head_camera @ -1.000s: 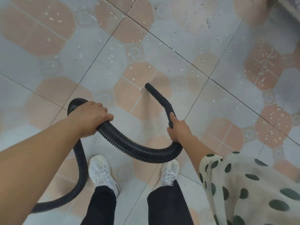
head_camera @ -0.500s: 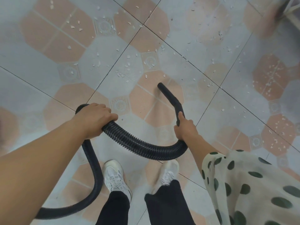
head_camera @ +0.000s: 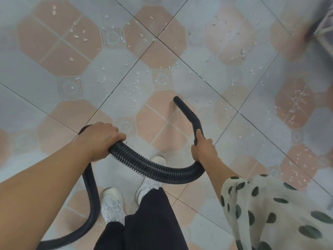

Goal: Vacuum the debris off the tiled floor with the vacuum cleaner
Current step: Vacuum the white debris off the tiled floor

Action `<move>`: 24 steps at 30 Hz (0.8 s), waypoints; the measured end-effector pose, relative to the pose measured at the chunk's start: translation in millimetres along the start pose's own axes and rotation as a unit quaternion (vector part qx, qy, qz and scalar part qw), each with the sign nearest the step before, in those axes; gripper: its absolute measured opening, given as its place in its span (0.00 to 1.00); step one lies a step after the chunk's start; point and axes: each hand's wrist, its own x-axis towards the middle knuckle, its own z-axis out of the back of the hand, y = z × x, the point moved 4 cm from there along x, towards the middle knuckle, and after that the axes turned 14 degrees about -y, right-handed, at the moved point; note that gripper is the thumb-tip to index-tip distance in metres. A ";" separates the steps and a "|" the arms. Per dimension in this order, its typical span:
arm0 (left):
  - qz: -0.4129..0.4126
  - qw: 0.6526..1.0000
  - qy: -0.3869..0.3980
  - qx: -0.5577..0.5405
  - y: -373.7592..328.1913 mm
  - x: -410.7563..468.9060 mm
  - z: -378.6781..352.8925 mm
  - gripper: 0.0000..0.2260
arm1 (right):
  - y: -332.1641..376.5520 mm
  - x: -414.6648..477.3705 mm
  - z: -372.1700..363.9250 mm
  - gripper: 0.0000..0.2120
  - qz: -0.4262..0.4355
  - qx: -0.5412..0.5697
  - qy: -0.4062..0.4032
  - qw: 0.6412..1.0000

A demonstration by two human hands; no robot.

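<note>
Hose (head_camera: 158, 168): ribbed black plastic, slight sheen. Nozzle (head_camera: 187, 112) beyond it: smooth matt plastic. Floor (head_camera: 225, 134): smooth ceramic tile.

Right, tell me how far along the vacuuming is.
Done: the tiles around the shoes look free of chips. In hand: the right hand grips the nozzle, its tip aimed at the floor ahead, and the left hand grips the ribbed hose. Left: white chips scattered ahead of the tip and more on the tiles to the right.

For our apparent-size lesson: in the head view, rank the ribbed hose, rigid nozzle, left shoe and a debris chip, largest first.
1. ribbed hose
2-3. rigid nozzle and left shoe look alike in size; nearness differs, so unranked
4. debris chip
</note>
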 end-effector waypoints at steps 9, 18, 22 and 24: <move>0.065 0.997 -0.011 -0.043 6.0 33.5 18.0 0.07 | 21.7 65.7 54.0 0.32 0.035 -0.023 -0.036 0.998; 0.136 0.989 -0.039 -0.031 32.6 73.6 43.3 0.10 | 61.4 132.9 105.1 0.30 0.086 -0.041 -0.064 0.993; 0.121 0.992 -0.020 -0.025 23.7 67.2 34.6 0.08 | 58.5 125.7 104.4 0.33 0.093 -0.065 -0.050 0.992; 0.100 0.995 -0.011 -0.021 18.6 63.8 29.8 0.09 | 53.2 113.9 97.0 0.32 0.094 -0.070 -0.040 0.992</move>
